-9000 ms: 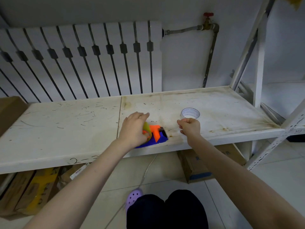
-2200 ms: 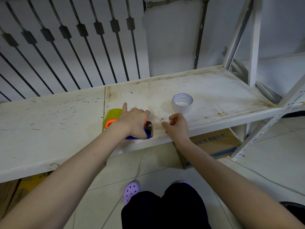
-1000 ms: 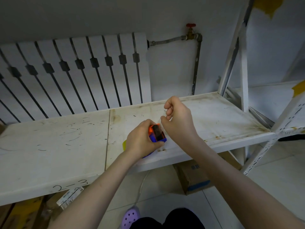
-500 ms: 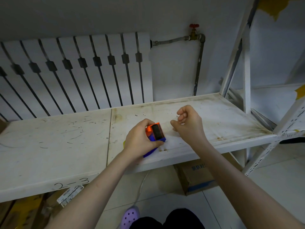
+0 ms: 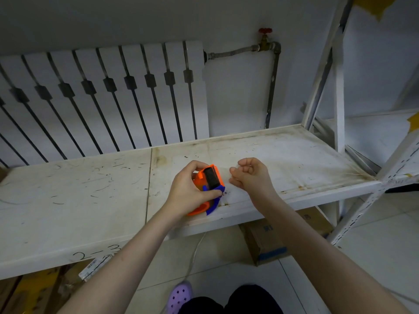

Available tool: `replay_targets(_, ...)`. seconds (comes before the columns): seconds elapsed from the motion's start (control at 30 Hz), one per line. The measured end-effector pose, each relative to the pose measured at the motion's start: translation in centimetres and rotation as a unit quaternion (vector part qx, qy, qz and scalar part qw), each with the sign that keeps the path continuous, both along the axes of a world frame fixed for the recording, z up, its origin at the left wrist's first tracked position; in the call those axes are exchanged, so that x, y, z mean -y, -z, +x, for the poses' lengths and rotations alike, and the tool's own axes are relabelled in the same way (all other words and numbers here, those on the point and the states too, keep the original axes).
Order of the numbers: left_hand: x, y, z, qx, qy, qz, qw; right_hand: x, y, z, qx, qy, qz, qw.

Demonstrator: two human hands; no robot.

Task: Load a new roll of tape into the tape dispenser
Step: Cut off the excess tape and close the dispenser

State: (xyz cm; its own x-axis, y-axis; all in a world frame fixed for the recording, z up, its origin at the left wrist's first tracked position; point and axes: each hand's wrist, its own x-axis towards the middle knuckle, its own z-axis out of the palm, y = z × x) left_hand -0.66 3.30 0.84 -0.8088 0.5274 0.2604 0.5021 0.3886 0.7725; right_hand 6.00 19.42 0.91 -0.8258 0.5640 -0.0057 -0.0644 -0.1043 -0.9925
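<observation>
My left hand (image 5: 188, 193) grips the orange and blue tape dispenser (image 5: 209, 180) near the front edge of the white shelf (image 5: 294, 159). The dispenser is tilted, its black roller and toothed blade facing up. My palm hides any roll inside it. My right hand (image 5: 251, 177) hovers just right of the dispenser's blade end, fingers curled shut, thumb against forefinger. I cannot tell whether a thin clear strip is pinched there. The white tape roll is not in view.
A white radiator (image 5: 102, 98) and a pipe with a red valve (image 5: 265, 32) stand behind the shelf. Metal rack posts (image 5: 337, 87) rise at the right. Cardboard boxes (image 5: 267, 243) sit on the floor under the shelf, near my purple shoe (image 5: 180, 295).
My right hand has come down from its raised position over the dispenser to a spot beside the blade. My left hand keeps the dispenser in the same place, tilted slightly more upright.
</observation>
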Motion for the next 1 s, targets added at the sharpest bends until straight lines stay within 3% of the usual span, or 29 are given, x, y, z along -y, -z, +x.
replay_targets(0.2,0.5,0.1,0.1,0.016,-0.002,0.030,0.999,1.3,1.5,-0.6,0.005,0.007,-0.044,0.999)
replay_targets(0.57,1.2,0.0,0.0,0.052,-0.003,0.061,0.997,3.6,3.7,-1.8,0.041,-0.012,0.012,0.999)
replay_targets(0.83,1.3,-0.2,-0.1,0.062,0.000,0.069,0.996,4.1,3.9,-2.5,0.042,-0.041,-0.017,0.998)
replay_targets(1.0,1.2,-0.4,-0.1,0.061,-0.001,0.056,0.997,4.1,3.9,-3.3,0.120,-0.051,0.017,0.991)
